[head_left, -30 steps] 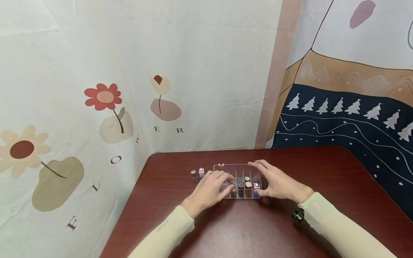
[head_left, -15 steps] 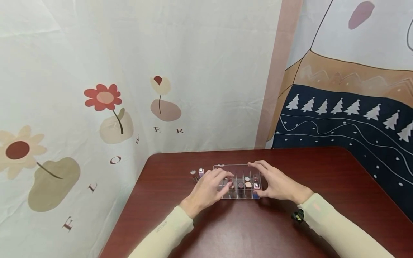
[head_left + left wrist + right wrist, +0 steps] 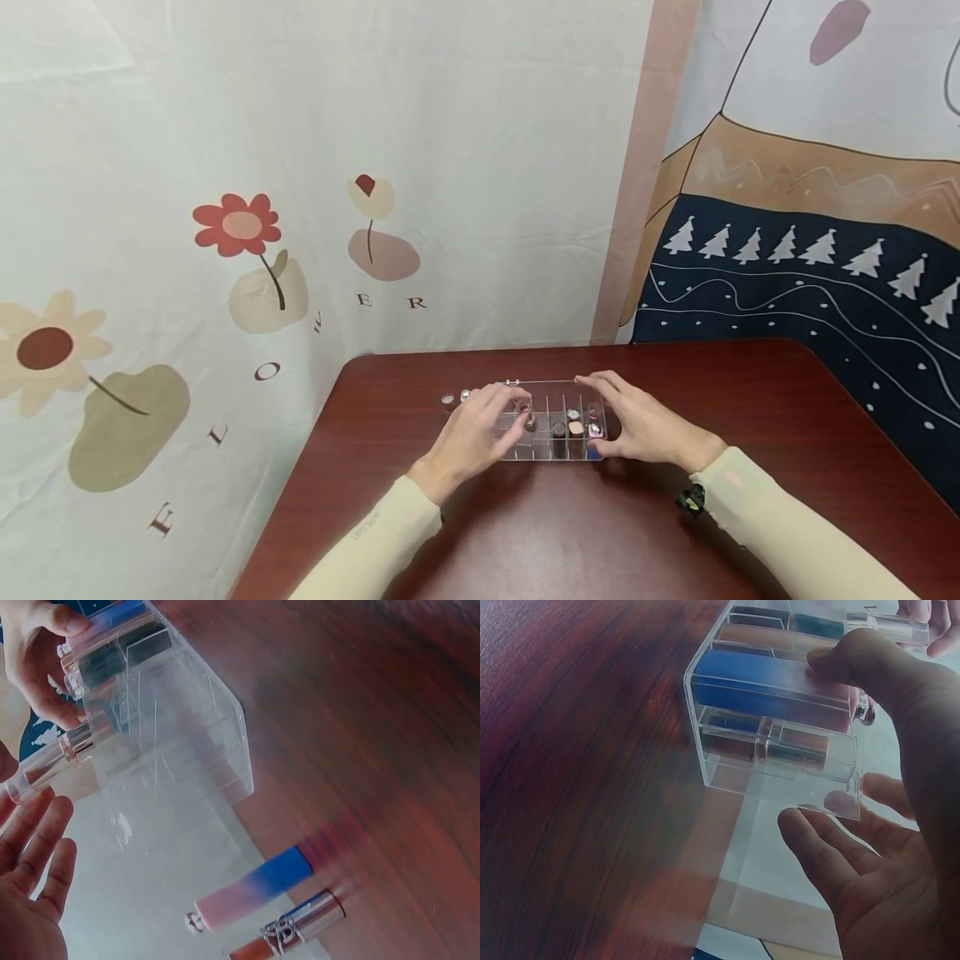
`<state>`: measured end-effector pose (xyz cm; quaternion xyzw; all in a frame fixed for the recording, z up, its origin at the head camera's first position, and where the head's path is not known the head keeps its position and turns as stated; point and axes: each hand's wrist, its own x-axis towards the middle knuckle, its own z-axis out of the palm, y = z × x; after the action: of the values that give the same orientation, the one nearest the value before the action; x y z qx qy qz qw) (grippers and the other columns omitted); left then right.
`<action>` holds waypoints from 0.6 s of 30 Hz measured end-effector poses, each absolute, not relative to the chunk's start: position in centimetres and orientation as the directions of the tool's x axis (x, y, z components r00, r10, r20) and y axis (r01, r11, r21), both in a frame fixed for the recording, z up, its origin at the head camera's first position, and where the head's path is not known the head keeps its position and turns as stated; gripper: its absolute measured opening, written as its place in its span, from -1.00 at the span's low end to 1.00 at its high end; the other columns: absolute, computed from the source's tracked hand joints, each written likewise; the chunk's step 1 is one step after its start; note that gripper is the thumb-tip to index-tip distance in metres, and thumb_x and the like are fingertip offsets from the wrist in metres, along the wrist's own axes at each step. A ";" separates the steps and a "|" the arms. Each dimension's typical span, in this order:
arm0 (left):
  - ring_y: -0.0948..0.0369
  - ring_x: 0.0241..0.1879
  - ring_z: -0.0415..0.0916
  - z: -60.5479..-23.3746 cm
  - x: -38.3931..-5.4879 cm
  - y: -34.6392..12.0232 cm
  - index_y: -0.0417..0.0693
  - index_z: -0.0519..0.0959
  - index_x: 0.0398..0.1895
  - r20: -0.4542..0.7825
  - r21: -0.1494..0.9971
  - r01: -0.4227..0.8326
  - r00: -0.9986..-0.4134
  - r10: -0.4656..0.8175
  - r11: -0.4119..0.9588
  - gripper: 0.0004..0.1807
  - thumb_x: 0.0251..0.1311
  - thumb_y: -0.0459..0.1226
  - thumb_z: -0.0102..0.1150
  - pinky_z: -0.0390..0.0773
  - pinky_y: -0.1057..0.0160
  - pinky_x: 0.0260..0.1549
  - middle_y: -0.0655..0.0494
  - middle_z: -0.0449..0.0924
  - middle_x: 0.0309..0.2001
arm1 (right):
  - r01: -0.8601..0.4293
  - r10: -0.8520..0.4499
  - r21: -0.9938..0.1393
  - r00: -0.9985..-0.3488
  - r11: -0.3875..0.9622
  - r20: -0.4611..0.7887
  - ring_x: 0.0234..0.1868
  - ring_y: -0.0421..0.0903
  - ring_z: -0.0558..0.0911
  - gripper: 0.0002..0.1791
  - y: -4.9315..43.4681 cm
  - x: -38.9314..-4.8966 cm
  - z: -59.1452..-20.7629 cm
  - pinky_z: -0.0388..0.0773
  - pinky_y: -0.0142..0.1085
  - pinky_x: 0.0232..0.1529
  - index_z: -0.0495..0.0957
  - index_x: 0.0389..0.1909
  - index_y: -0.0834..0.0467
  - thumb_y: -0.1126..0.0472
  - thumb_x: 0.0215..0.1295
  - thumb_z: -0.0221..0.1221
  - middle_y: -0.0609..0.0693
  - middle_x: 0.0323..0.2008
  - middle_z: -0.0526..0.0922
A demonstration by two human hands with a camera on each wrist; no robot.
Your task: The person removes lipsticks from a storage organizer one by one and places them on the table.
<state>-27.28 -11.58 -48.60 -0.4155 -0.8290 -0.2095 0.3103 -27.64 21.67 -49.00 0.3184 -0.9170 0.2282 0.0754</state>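
Filling looks part done: stored tubes [image 3: 576,433] sit toward right end of clear case [image 3: 199,735], left end looks vacant. Left hand [image 3: 467,429] pinches clear-ended tube [image 3: 46,763] at case mouth; right hand [image 3: 651,423] grips case's right end. Pink-blue tube [image 3: 255,889], silver tube [image 3: 319,916] remain on worktop [image 3: 585,533].

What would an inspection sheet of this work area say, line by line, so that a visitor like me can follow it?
Surface: reddish-brown wood-grain table.
Job's things: clear divided organizer holding several lipstick tubes; a clear-ended tube at its opening, whether inside a compartment is unclear; a pink-and-blue tube and a shiny metallic tube standing apart, on the organizer's left.
Clutter: nothing seen.
Hands: left hand pinches the clear-ended tube; right hand grips the organizer's right end.
Cables: nothing seen.
Surroundings: pale flower-print cloth behind; dark-blue tree-print cloth on the right.
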 end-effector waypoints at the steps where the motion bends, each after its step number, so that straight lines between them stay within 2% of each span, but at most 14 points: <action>1: 0.20 -0.04 0.79 -48.6 -27.3 -11.7 -0.05 0.74 0.18 0.693 0.091 0.818 -0.461 0.554 0.568 -0.65 0.38 -0.35 0.58 0.77 0.22 -0.08 0.14 0.84 0.01 | -0.619 -0.549 -0.370 -0.786 0.693 0.284 0.32 0.14 0.79 0.13 21.6 -27.6 -49.0 0.82 0.16 0.36 0.39 0.74 0.13 0.05 0.19 0.73 0.13 0.54 0.56; 9: 0.14 -0.14 0.80 -47.8 -27.3 -12.8 -0.10 0.74 0.16 0.728 0.129 0.817 -0.463 0.505 0.562 -0.67 0.38 -0.41 0.53 0.76 0.19 -0.13 0.11 0.80 -0.06 | -0.623 -0.555 -0.368 -0.782 0.690 0.283 0.32 0.13 0.78 0.13 21.6 -27.6 -49.0 0.81 0.15 0.37 0.38 0.74 0.15 0.07 0.20 0.73 0.14 0.54 0.56; 13: 0.16 -0.15 0.79 -47.5 -27.2 -13.3 -0.12 0.72 0.15 0.737 0.149 0.816 -0.468 0.487 0.559 -0.67 0.37 -0.44 0.52 0.78 0.20 -0.14 0.11 0.79 -0.05 | -0.618 -0.554 -0.373 -0.786 0.691 0.275 0.32 0.14 0.78 0.14 21.6 -27.6 -48.9 0.81 0.15 0.37 0.37 0.75 0.16 0.07 0.20 0.73 0.14 0.54 0.55; 18: 0.24 -0.22 0.67 -47.3 -27.1 -14.1 -0.09 0.72 0.16 0.730 0.167 0.802 -0.492 0.474 0.574 -0.68 0.39 -0.41 0.49 0.71 0.31 -0.20 0.13 0.78 -0.02 | -0.606 -0.549 -0.386 -0.795 0.695 0.260 0.33 0.14 0.77 0.13 21.6 -27.5 -48.9 0.80 0.17 0.38 0.37 0.75 0.16 0.06 0.22 0.72 0.14 0.55 0.54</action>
<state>-27.15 -14.09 -47.28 -0.3862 -0.8259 -0.2527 0.3238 -27.52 21.61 -48.86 0.3143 -0.9185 0.2316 0.0620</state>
